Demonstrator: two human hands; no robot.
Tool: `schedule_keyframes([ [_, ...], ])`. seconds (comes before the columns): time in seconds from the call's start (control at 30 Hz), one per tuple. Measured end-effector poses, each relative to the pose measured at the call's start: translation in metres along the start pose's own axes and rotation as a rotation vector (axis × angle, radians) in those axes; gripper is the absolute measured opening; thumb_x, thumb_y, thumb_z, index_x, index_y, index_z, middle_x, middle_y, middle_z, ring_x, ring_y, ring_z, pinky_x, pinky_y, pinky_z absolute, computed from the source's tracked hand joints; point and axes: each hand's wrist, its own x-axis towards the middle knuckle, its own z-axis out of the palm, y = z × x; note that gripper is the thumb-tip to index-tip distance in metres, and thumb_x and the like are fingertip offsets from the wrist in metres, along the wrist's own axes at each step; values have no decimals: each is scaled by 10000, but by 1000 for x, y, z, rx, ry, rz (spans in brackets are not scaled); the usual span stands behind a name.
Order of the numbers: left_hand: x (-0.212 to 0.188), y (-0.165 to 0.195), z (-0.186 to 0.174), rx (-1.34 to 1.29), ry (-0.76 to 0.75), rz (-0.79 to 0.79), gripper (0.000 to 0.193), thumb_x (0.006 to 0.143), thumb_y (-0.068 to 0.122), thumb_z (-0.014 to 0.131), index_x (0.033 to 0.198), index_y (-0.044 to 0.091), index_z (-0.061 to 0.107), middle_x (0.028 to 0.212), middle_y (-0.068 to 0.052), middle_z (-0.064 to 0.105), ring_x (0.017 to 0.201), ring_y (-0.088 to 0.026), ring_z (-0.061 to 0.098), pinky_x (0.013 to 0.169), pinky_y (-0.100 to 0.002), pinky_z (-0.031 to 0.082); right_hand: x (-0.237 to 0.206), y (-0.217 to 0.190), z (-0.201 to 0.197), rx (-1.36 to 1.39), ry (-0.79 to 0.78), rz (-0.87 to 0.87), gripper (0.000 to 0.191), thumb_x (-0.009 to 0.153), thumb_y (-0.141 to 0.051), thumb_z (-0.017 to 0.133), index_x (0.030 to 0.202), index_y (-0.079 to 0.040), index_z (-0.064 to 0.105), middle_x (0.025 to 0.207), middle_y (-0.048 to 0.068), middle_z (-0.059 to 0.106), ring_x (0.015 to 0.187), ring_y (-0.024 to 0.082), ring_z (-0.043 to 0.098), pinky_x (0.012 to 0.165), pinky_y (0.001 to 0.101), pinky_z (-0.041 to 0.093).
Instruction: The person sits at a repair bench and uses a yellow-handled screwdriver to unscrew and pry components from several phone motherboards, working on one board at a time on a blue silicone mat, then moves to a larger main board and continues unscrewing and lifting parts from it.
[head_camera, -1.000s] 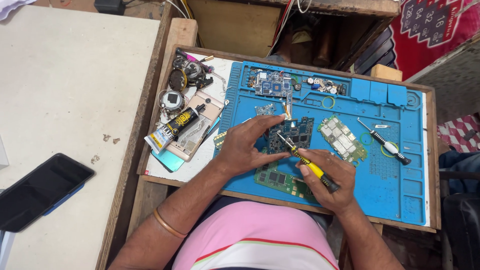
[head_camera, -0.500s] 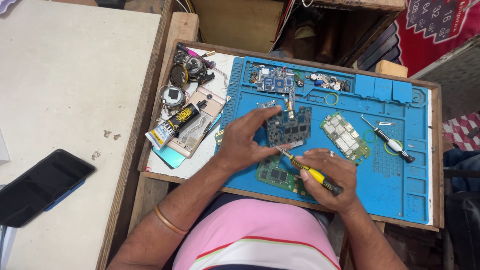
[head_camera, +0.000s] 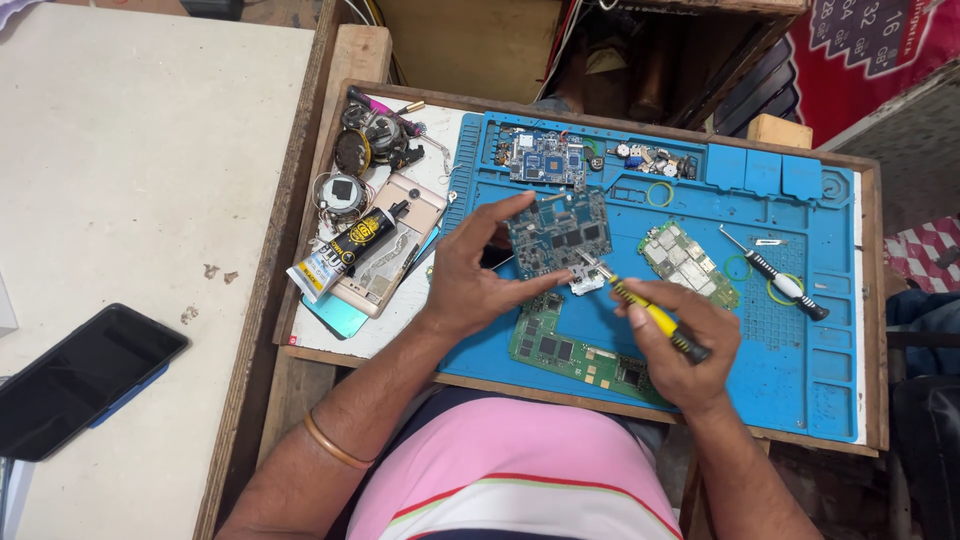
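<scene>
**Board in one hand, driver in the other**

The circuit board (head_camera: 558, 232) you are working on is dark blue-green, roughly rectangular, studded with small metal shields and chips. It sits tilted above the blue work mat (head_camera: 800, 380), near the mat's middle. Your left hand (head_camera: 470, 275) is clamped on its left edge — thumb at the upper corner, fingers curled beneath it, so the underside and lower left corner are hidden. Your right hand (head_camera: 680, 340) is closed around the yellow-handled screwdriver (head_camera: 648, 315), which slants up and left; its tip meets the board's lower right corner, at a small pale piece too small to make out. A green L-shaped board (head_camera: 565, 350) lies on the mat just below — partly covered by your right hand.
</scene>
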Motion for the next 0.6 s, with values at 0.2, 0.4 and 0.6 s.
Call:
schedule_keyframes([
  [0.2,1,-1,-1,-28,36,14,837,750,326,974,1443,145,541,1202,-66,690,1006,-125,723,832,-273,644,-1,3,1,57,98,65,231,989,-5,640,1207,36,700,1050,165,757,887,190,751,752,272,588],
  [0.4,0,-2,-1,17,31,43,859,732,338,982,1445,148,542,1208,-67,697,987,-133,712,802,-276,623,-3,-4,6,-29,-30,-96,243,973,-25,665,1207,37,688,1059,173,752,911,194,756,800,283,592],
  [0.6,-1,-4,1,15,24,51,859,746,349,974,1456,149,533,1224,-67,688,1010,-135,715,819,-276,635,2,0,3,70,110,86,219,996,-27,647,1196,46,697,1040,167,765,886,190,757,702,263,580],
])
